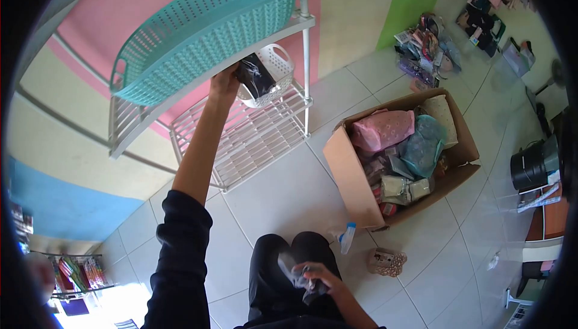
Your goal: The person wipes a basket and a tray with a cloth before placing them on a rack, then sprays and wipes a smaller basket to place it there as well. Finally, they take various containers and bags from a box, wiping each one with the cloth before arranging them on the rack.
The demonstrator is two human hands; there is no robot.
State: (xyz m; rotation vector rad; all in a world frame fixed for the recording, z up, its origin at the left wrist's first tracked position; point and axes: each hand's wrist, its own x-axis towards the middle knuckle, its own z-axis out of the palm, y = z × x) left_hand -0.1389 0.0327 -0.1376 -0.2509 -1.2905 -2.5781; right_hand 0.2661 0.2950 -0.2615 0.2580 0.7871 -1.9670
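Note:
My left hand [225,82] reaches out to the white rack [256,139], its fingers closed on the edge of a black packet [256,77] in shiny clear wrap. That packet lies over the opening of a small white basket [278,88] on the lower shelf. Directly above, a long turquoise basket [208,46] stands on the upper shelf. Over my lap, my right hand [324,276] grips a crumpled grey bundle [291,270], partly smeared by motion; its kind is unclear.
A large cardboard box [344,175] full of wrapped goods stands open on the tiled floor to the right. Near it are a blue-capped clear bottle [347,237] and a small beige openwork basket [386,262]. Piled bags [427,52] lie by the far wall.

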